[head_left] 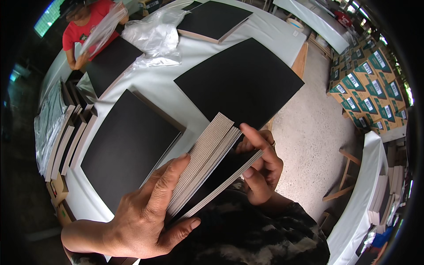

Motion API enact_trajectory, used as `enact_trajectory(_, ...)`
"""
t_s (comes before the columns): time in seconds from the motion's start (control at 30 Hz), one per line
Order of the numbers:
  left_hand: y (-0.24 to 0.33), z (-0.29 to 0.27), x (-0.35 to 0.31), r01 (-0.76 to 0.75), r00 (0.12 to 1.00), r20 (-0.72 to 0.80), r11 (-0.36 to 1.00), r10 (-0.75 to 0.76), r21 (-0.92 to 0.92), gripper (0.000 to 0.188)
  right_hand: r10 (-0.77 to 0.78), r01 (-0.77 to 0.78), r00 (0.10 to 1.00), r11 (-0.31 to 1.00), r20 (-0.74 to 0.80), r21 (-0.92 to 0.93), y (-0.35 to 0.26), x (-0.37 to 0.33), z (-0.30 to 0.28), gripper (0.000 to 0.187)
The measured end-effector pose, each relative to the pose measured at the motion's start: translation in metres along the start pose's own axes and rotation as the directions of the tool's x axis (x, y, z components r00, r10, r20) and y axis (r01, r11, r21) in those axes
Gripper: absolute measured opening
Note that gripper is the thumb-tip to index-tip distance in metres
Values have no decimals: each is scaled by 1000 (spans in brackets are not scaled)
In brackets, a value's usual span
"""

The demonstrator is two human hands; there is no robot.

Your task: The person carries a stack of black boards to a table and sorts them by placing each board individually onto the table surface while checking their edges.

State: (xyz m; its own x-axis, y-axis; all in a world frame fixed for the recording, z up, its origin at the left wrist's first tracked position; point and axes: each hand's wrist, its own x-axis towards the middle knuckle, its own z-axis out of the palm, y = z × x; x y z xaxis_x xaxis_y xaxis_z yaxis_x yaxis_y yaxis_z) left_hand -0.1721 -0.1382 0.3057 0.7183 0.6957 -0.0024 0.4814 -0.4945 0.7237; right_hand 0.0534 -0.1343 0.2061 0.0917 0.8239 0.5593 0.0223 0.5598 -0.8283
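Note:
A thick stack of black boards with grey-brown edges is held on edge in front of my body. My left hand grips its near-left end, fingers over the thick part and thumb at the thinner part. My right hand is at the other end, index finger stretched along the top and thumb against a few boards that are fanned away from the rest. A dark gap shows between the two parts. Some right-hand fingers are hidden behind the boards. Beyond my hands, a large black board lies flat near the table's right edge.
Another black board stack lies left on the white-covered table. Further stacks and clear plastic are at the back. A co-worker in red handles plastic at the far left. Cartons are piled at the right.

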Motion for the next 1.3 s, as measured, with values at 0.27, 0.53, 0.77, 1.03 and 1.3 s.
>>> enact_trajectory(0.27, 3, -2, 1, 2, 1000, 6, 999, -3, 34, 88, -82, 82, 997, 997, -15, -11, 7, -3, -1, 56)
enact_trajectory(0.53, 2, -3, 2, -35, 999, -30, 999, 34, -32, 78, -36, 105, 985, 904, -171, 415, 15, -4, 8, 44)
enact_trajectory(0.77, 3, -4, -2, 55, 998, -17, 994, -57, -91, 64, 123, -113, 992, 974, -42, 195, -6, 6, 11, 55)
enact_trajectory(1.03, 1, 0, -1, 38, 998, -43, 996, -41, -78, 65, 59, -57, 998, 989, -8, 134, 2, 8, 8, 51)
enact_trajectory(1.3, -2, 1, -1, 2, 998, -57, 997, -6, -71, 67, 75, -69, 997, 985, -30, 156, -1, 6, 9, 51)
